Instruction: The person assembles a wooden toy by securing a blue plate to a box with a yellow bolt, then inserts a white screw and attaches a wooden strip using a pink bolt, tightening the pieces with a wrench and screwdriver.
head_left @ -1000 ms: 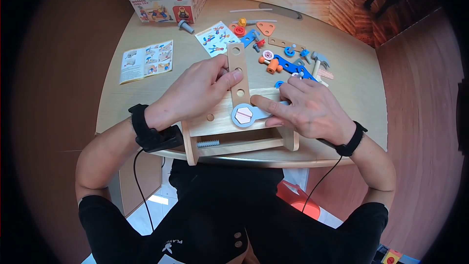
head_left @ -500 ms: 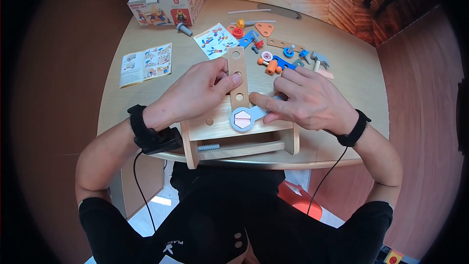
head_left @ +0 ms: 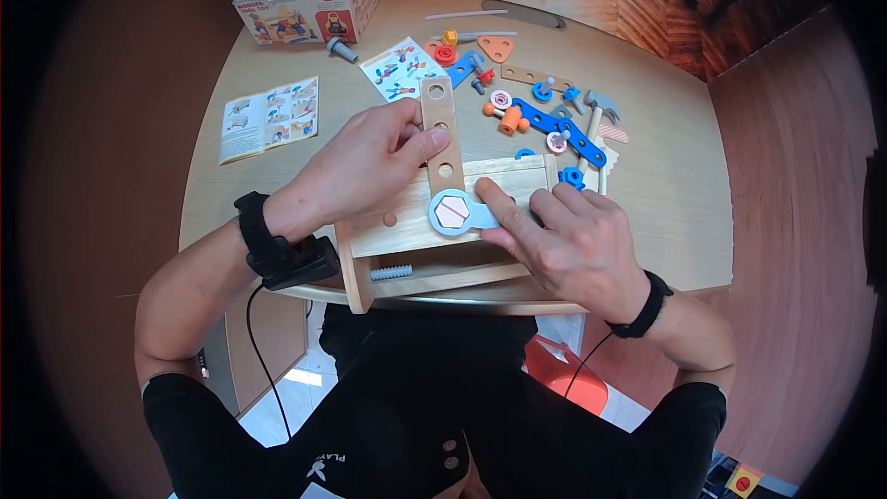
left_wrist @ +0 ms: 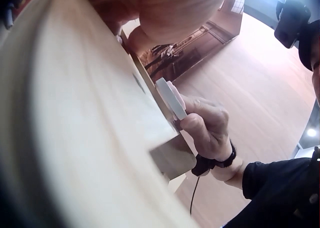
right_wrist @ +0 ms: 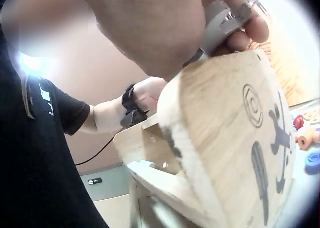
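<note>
My left hand (head_left: 370,159) pinches a tan wooden strip with holes (head_left: 445,171) between thumb and fingers; the strip points away from me. At its near end, the ring of a grey toy wrench (head_left: 479,216) surrounds a pale pink hexagonal bolt head (head_left: 451,212) with a groove across it. My right hand (head_left: 577,240) holds the wrench handle, index finger stretched along it. The wrench's forked end (right_wrist: 227,23) sticks out past the fingers in the right wrist view. Under both hands stands a wooden toy workbench (head_left: 388,238), and a grey threaded bolt shank (head_left: 391,272) shows below its top.
Beyond the workbench lie a blue strip (head_left: 559,129), an orange piece (head_left: 508,120), a toy hammer (head_left: 601,111) and several bolts and nuts. Instruction sheets (head_left: 270,120) lie at the left. A toy box (head_left: 309,0) stands at the back left, a grey bolt (head_left: 342,50) beside it.
In the last half second my right hand has swung the wrench handle clockwise, down toward me, and the bolt head's groove has turned with it. My left hand keeps hold of the strip.
</note>
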Demonstrator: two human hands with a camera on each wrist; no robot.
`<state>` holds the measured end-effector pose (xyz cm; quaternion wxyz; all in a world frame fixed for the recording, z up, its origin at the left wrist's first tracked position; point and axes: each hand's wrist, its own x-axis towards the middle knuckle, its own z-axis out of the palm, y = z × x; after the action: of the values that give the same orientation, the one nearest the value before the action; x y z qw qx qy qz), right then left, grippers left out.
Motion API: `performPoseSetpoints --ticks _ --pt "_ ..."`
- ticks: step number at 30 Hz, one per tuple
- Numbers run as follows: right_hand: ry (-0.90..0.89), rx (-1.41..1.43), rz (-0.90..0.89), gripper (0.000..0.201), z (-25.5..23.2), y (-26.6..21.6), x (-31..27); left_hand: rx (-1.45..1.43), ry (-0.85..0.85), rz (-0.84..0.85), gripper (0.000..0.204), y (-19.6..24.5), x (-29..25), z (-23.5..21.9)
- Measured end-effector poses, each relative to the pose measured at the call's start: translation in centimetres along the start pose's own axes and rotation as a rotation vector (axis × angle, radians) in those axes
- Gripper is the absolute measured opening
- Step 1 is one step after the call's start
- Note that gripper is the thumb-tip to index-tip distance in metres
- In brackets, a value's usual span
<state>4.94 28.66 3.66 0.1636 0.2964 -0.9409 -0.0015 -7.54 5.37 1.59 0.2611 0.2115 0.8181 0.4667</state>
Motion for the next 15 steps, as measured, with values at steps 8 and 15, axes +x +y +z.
performPoseSetpoints --ticks 8,15 --pt "0.026 0.045 0.101 0.047 0.1 -1.4 -0.8 0.050 -0.009 -0.002 0.035 0.3 -0.1 0.0" --pt "0.081 0.064 0.123 0.049 1.0 -0.8 -1.3 0.187 0.030 0.098 0.060 1.0 -3.9 -1.2"
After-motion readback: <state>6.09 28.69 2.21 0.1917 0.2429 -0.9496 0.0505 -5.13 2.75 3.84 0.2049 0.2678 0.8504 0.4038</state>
